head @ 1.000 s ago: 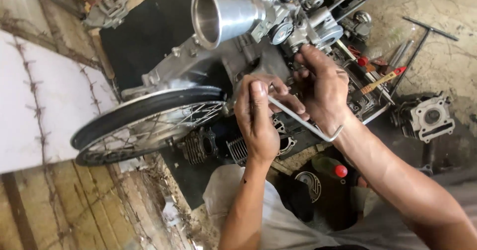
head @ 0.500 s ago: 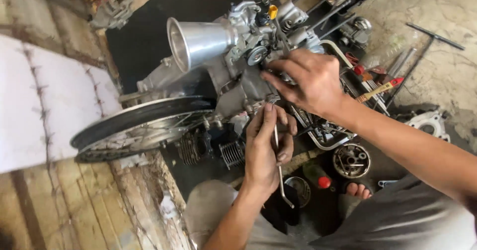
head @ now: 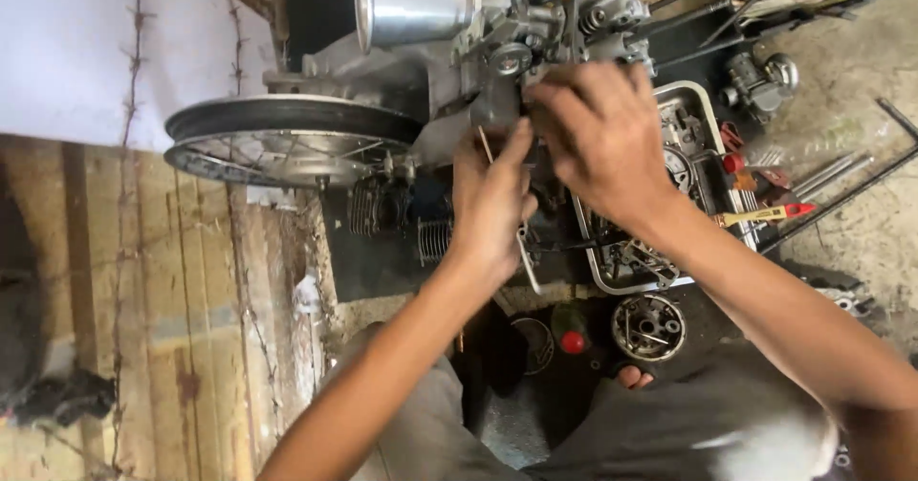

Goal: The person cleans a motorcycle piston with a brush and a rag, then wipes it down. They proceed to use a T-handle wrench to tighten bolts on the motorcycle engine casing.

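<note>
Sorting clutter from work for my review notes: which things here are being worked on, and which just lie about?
In hand:
left hand gripping a bent metal tool
right hand on the carburetor assembly

Lying about:
spoked wheel
parts tray
round clutch part
red-capped bottle
long rods

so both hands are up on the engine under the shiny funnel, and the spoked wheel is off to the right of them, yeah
Not quite. The head view shows the spoked wheel to the left of the hands, not the right. The left hand and right hand are indeed on the engine below the shiny funnel.
</note>
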